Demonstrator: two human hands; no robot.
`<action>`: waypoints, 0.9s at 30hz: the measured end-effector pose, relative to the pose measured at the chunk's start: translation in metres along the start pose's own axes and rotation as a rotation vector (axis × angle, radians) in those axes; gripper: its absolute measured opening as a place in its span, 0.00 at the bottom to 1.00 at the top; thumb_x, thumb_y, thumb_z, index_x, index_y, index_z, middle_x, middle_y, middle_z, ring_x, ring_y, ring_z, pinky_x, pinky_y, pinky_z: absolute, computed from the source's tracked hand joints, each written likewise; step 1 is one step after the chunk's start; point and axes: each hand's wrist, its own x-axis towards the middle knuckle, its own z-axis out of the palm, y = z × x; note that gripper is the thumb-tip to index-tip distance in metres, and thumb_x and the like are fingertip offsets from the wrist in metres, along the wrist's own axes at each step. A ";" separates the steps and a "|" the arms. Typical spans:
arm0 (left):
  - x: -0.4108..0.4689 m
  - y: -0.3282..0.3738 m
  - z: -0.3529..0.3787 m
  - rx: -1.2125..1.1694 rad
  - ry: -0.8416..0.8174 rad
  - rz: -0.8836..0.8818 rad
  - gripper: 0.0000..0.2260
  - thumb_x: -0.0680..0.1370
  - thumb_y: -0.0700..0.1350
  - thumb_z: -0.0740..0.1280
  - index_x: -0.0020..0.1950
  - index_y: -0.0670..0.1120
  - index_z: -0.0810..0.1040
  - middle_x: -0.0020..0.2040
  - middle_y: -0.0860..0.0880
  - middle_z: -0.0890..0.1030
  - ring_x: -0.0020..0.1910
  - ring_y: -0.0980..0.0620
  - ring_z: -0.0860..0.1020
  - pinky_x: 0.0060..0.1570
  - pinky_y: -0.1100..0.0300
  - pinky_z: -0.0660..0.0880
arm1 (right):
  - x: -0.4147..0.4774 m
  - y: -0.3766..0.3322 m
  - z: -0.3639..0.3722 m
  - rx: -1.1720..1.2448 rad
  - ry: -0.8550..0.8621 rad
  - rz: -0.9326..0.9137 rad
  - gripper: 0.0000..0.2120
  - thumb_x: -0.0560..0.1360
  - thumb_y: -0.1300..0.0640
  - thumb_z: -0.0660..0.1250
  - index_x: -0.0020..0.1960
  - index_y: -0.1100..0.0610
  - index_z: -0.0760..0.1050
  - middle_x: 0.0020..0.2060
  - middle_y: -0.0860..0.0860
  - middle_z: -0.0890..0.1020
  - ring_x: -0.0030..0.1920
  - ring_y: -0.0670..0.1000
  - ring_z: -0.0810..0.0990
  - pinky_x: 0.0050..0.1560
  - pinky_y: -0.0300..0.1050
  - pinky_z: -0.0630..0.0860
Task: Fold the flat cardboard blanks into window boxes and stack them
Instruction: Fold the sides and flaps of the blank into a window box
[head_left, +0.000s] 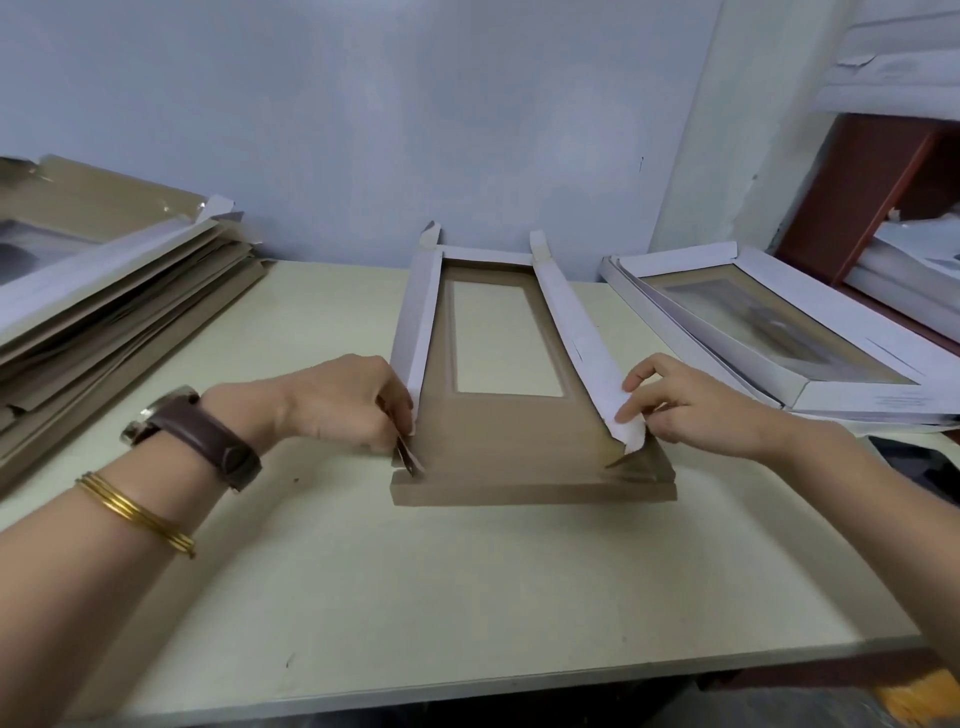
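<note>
Midway on one box: the brown cardboard blank with a rectangular window (519, 431) lies at the centre of the pale green table (467, 597), both long white side walls raised, near end flap not yet raised; a pile of flat brown blanks (130, 291) waits at left, and folded white boxes (779, 332) are stacked at right; the left hand (337, 402) pinches the near-left corner tab; the right hand (691, 402) pinches the near-right wall end, fingers curled close.

hands (511, 405) pinching cardboard blank (511, 441) side flaps
</note>
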 end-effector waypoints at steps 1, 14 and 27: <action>-0.002 0.000 -0.003 -0.004 -0.042 0.018 0.19 0.54 0.51 0.65 0.42 0.50 0.84 0.51 0.49 0.83 0.50 0.50 0.82 0.55 0.50 0.78 | -0.002 0.000 -0.003 -0.011 -0.031 -0.016 0.20 0.72 0.73 0.59 0.48 0.53 0.82 0.58 0.49 0.69 0.45 0.36 0.74 0.46 0.30 0.70; 0.005 -0.007 0.000 0.025 0.053 -0.024 0.13 0.74 0.57 0.70 0.41 0.49 0.85 0.46 0.48 0.84 0.51 0.49 0.80 0.57 0.52 0.76 | -0.009 0.012 -0.012 0.011 -0.125 0.000 0.17 0.67 0.66 0.77 0.46 0.46 0.83 0.62 0.44 0.68 0.50 0.39 0.80 0.43 0.26 0.72; 0.013 -0.003 0.048 0.352 0.307 0.011 0.16 0.78 0.58 0.63 0.44 0.45 0.69 0.47 0.47 0.74 0.47 0.48 0.67 0.48 0.56 0.70 | -0.025 0.020 -0.009 0.023 -0.088 0.001 0.14 0.67 0.60 0.78 0.50 0.47 0.84 0.63 0.43 0.70 0.43 0.36 0.81 0.49 0.29 0.75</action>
